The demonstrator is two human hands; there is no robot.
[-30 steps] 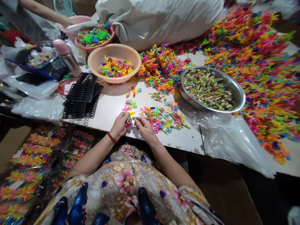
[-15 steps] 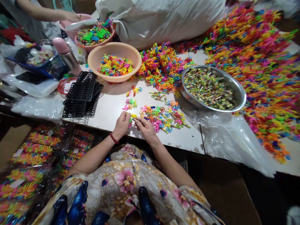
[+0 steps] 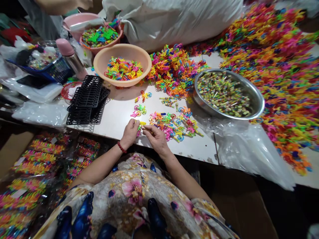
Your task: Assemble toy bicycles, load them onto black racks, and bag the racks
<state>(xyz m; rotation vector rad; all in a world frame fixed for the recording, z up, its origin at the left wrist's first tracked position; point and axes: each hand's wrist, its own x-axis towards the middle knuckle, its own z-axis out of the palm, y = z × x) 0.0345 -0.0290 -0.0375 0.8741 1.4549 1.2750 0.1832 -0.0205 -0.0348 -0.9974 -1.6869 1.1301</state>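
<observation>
Many colourful toys [image 3: 171, 126] lie just right of frame centre; the right hand [image 3: 157, 139] pinches a small piece [image 3: 143, 127], the left hand [image 3: 129, 133] a partly hidden toy [image 3: 142, 123].

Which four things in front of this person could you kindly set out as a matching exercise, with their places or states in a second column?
Things:
1. Black grids
2. Metal bowl
3. Colourful plastic piece
4. Red bracelet

Places or states:
A. Holding many small multicoloured parts
B. On the wrist of the left hand
C. Stacked on the table
D. Held in the left hand

Right pairs: 1-C, 2-A, 3-D, 4-B
</observation>
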